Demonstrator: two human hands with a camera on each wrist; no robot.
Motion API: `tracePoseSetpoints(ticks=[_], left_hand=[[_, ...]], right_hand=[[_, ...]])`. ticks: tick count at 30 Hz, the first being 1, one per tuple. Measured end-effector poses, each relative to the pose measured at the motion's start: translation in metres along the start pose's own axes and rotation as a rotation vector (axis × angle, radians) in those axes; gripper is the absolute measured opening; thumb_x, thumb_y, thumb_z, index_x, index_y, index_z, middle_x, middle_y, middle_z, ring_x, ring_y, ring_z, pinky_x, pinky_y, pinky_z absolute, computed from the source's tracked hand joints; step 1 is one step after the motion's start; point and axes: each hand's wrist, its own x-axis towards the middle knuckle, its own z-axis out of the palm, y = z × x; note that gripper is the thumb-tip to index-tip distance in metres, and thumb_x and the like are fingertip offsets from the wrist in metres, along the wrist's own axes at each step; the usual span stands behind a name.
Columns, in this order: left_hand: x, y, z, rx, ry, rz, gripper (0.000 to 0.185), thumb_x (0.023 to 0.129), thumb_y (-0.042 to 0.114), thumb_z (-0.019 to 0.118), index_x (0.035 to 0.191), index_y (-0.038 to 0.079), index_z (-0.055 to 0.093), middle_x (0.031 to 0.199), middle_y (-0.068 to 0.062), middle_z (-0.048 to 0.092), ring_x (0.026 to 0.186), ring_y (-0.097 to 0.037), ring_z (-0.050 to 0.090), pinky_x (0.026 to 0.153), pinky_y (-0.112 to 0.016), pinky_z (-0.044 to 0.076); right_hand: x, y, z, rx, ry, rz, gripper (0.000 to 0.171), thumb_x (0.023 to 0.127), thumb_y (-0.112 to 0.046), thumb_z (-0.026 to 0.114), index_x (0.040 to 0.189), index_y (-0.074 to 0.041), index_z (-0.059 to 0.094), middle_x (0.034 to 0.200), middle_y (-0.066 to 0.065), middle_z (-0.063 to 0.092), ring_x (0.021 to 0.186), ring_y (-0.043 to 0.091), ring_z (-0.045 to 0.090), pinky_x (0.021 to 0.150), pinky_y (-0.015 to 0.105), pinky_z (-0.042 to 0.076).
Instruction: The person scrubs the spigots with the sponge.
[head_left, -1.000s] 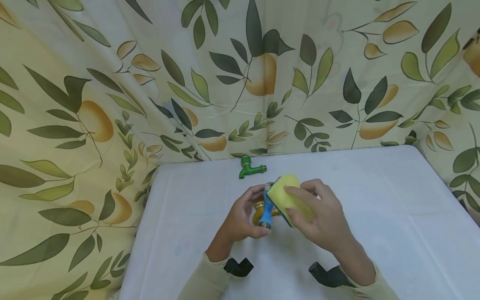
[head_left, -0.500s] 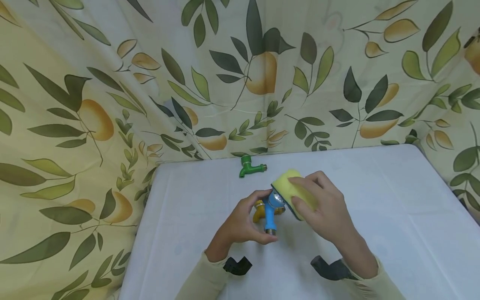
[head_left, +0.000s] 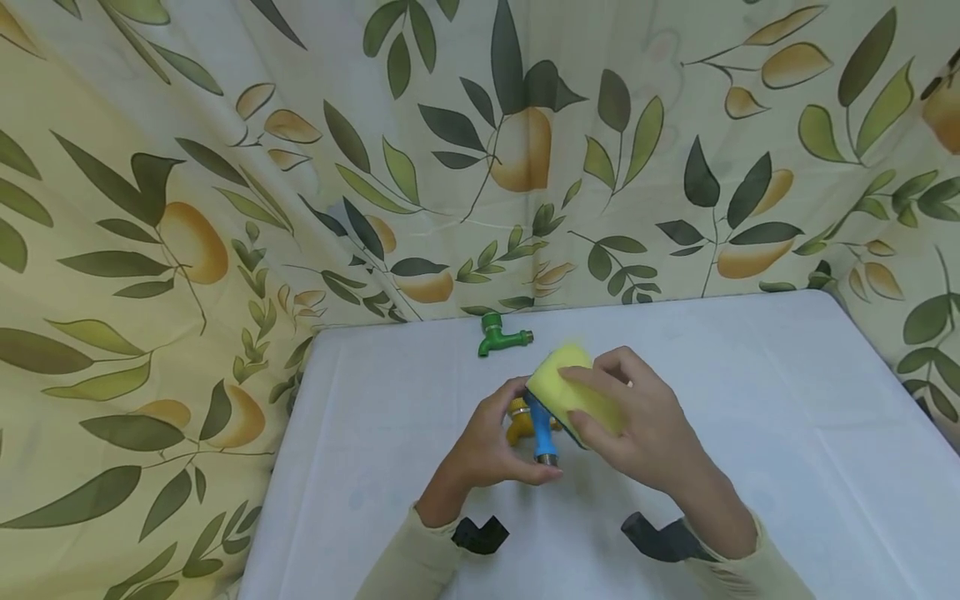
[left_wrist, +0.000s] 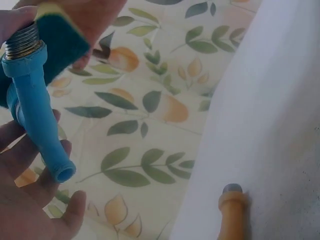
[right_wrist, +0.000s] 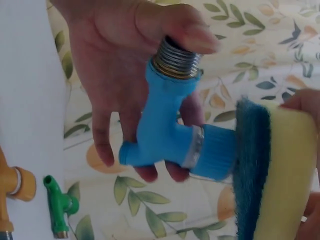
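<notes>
My left hand holds a blue plastic tap, thumb on its threaded metal end and fingers behind its body. With thumb and fingers, my right hand grips a yellow sponge that has a dark blue-green scouring side. In the right wrist view that scouring side lies against the tap's ribbed round end. From the head, the sponge covers the upper part of the blue tap. The spout points away from the thumb in the left wrist view.
Behind the left hand, a yellow tap lies on the white-covered table. A green tap is near the table's back edge. Leaf-and-fruit patterned cloth hangs behind and at the left. Black curved pieces sit by both wrists.
The sponge moves right and up, then back left over the blue tap's round end. The blue tap turned, showing its end half a second ago; that end is now covered.
</notes>
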Motion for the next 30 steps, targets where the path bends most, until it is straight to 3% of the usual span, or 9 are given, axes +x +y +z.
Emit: tracePoseSetpoints(ticks=[7, 11, 15, 21, 27, 30], left_hand=[[0.0000, -0.0018, -0.0010, -0.003, -0.013, 0.017, 0.095, 0.068, 0.015, 0.094, 0.148, 0.013, 0.043, 0.140, -0.005, 0.059, 0.129, -0.017, 0.055, 0.114, -0.043, 0.046], [0.0009, -0.0028, -0.0012, -0.009, -0.009, 0.038, 0.095, 0.068, 0.013, 0.094, 0.148, 0.015, 0.044, 0.139, -0.004, 0.059, 0.127, -0.017, 0.055, 0.113, -0.043, 0.046], [0.0023, -0.0028, 0.0002, -0.019, -0.027, 0.051, 0.097, 0.068, 0.012, 0.094, 0.150, 0.015, 0.043, 0.140, -0.004, 0.057, 0.128, -0.016, 0.054, 0.114, -0.042, 0.046], [0.0048, 0.0007, 0.0024, -0.042, -0.042, 0.012, 0.101, 0.068, 0.014, 0.097, 0.151, 0.018, 0.040, 0.137, -0.003, 0.048, 0.127, -0.014, 0.050, 0.114, -0.035, 0.046], [0.0052, -0.0008, 0.0032, -0.058, -0.023, -0.012, 0.054, 0.099, 0.013, 0.068, 0.146, 0.012, 0.042, 0.129, -0.007, 0.058, 0.114, -0.013, 0.057, 0.103, -0.028, 0.053], [0.0049, -0.0033, 0.0040, -0.027, 0.040, 0.024, 0.043, 0.101, 0.013, 0.064, 0.141, 0.008, 0.050, 0.125, -0.009, 0.063, 0.111, -0.014, 0.061, 0.097, -0.029, 0.056]], right_hand=[[0.0010, 0.0013, 0.0017, 0.002, 0.032, 0.022, 0.041, 0.078, -0.016, 0.078, 0.119, -0.020, 0.074, 0.101, 0.001, 0.056, 0.084, 0.010, 0.052, 0.060, 0.025, 0.049], [0.0005, 0.0025, 0.0013, 0.006, 0.031, -0.024, 0.039, 0.076, -0.018, 0.077, 0.115, -0.019, 0.075, 0.098, 0.000, 0.057, 0.082, 0.009, 0.051, 0.059, 0.026, 0.049], [0.0020, 0.0024, 0.0025, -0.022, 0.058, 0.007, 0.039, 0.077, -0.017, 0.076, 0.116, -0.018, 0.075, 0.097, 0.001, 0.057, 0.081, 0.011, 0.051, 0.059, 0.027, 0.049], [0.0024, -0.0040, 0.0037, -0.010, 0.019, -0.009, 0.044, 0.079, -0.019, 0.079, 0.122, -0.019, 0.074, 0.103, 0.002, 0.057, 0.087, 0.012, 0.053, 0.060, 0.027, 0.051], [0.0040, -0.0033, 0.0072, -0.006, 0.020, 0.001, 0.042, 0.081, -0.019, 0.079, 0.123, -0.019, 0.073, 0.102, 0.003, 0.058, 0.085, 0.011, 0.054, 0.060, 0.027, 0.051], [0.0037, -0.0034, 0.0088, -0.041, 0.023, 0.063, 0.039, 0.084, -0.020, 0.077, 0.123, -0.019, 0.073, 0.099, 0.003, 0.059, 0.080, 0.011, 0.053, 0.059, 0.027, 0.048]])
